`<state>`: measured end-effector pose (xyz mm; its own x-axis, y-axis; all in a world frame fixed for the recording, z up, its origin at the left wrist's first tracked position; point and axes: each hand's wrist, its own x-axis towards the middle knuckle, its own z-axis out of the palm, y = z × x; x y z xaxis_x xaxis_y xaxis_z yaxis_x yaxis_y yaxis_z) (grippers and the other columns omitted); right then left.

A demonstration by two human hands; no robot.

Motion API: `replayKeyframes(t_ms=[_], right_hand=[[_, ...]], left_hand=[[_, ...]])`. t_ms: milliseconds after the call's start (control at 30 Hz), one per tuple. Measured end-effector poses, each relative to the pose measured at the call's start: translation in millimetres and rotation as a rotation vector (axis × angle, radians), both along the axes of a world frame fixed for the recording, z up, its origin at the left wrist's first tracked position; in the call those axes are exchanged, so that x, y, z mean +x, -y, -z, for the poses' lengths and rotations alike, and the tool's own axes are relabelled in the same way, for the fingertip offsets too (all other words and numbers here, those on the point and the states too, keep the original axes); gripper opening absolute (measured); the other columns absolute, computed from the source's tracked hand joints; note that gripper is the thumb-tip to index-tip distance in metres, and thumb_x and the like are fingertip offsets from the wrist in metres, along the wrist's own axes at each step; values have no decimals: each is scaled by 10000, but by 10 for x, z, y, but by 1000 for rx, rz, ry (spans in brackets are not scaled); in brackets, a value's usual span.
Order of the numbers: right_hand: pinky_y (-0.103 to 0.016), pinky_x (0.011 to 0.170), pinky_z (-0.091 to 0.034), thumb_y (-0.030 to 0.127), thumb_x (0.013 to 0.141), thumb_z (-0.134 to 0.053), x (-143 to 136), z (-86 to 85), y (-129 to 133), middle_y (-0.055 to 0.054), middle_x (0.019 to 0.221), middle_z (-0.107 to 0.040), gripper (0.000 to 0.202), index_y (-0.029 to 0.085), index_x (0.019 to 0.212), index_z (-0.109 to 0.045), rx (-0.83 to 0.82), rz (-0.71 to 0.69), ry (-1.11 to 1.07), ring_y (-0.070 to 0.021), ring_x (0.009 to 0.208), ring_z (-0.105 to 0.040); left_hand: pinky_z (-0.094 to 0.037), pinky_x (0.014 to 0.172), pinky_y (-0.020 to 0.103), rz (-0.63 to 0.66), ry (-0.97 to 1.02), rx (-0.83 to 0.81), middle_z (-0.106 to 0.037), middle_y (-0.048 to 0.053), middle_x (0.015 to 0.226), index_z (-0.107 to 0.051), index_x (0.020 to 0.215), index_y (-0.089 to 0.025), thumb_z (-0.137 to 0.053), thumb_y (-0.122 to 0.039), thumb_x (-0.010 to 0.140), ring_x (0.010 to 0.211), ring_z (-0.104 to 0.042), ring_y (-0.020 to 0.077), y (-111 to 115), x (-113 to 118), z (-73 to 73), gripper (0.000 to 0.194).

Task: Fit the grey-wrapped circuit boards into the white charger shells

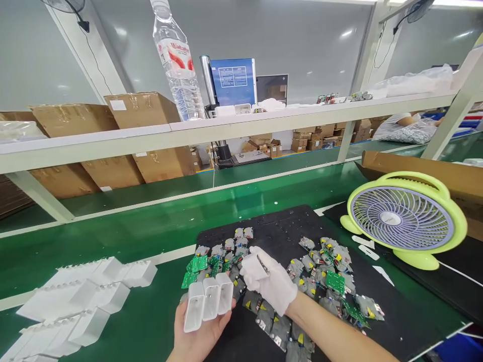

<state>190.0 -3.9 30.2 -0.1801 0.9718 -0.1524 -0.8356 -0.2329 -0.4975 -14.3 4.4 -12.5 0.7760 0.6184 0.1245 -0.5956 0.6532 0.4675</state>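
My bare left hand (198,343) holds a row of three white plastic boxes (210,300), their open ends facing me. Just to the right, my right hand (278,287), in a white glove, is closed around another white box (252,267); a dark part shows at that box's edge, too small to make out. Both hands are over a black mat (264,229). Around them lie many circuit boards with grey-wrapped parts (281,329), in a left group and a right group. A few bare green board faces (198,263) show among them.
White boxes (90,289) stand in rows on the green table (151,322) at left. A yellow-green fan (400,218) and a cardboard box (426,168) are at right. Above runs a shelf (294,113) bearing a water bottle (179,70). Cartons (147,118) are stacked behind.
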Motion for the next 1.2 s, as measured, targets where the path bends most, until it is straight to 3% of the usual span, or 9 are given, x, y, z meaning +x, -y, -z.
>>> replayKeyframes(t_ms=[133,233,400,767,933,1067,1200], right_hand=[[-190,456,-337,471,783,-589,21,26,-29,-37,677,-634,317,197,933,-534,-76,-162,0,-137,531,-582],[-181,393,-302,622,828,-387,36,73,-41,-62,626,-626,505,153,905,-558,-147,-312,4,-146,464,-570],[-182,330,-262,699,829,-165,40,141,-61,-92,553,-624,709,122,870,-575,-196,-408,24,-144,348,-520],[-205,334,-317,602,863,-193,14,116,-55,-88,565,-641,580,140,839,-542,-179,-429,4,-169,362,-554],[-184,340,-314,505,887,-246,54,63,-29,-78,646,-651,497,115,926,-552,-143,-477,-39,-140,413,-568],[-165,347,-300,386,879,-353,80,100,-57,-51,699,-642,340,128,962,-558,-96,-417,-55,-125,487,-583],[-161,345,-279,469,889,-341,117,166,-122,-38,606,-613,406,148,1006,-560,-78,-345,-17,-124,441,-544]], left_hand=[[-408,960,294,21,-13,-20,-598,15,1242,-608,1163,-230,-520,-466,727,1150,-532,274,5,0,-34,503],[-411,949,279,-6,-54,-88,-616,-9,1217,-621,1133,-255,-516,-506,720,1132,-548,254,13,-11,-64,495],[-440,927,321,-73,-35,-21,-593,84,1241,-607,1157,-177,-501,-417,742,1110,-565,278,3,-30,-64,491],[-422,942,299,-75,-113,-70,-582,51,1259,-581,1165,-203,-511,-480,741,1120,-555,248,-3,-55,-55,511],[-445,904,398,-114,-144,35,-631,77,1181,-618,1126,-213,-508,-469,742,1094,-567,312,33,-29,-28,474],[-297,1035,508,-187,-367,147,-603,74,1220,-580,1187,-245,-690,-442,599,1239,-408,382,131,-64,34,629],[-1,1107,509,-345,-754,564,-360,40,1437,-485,1289,-260,-779,-210,529,1363,-141,374,237,-99,26,816]])
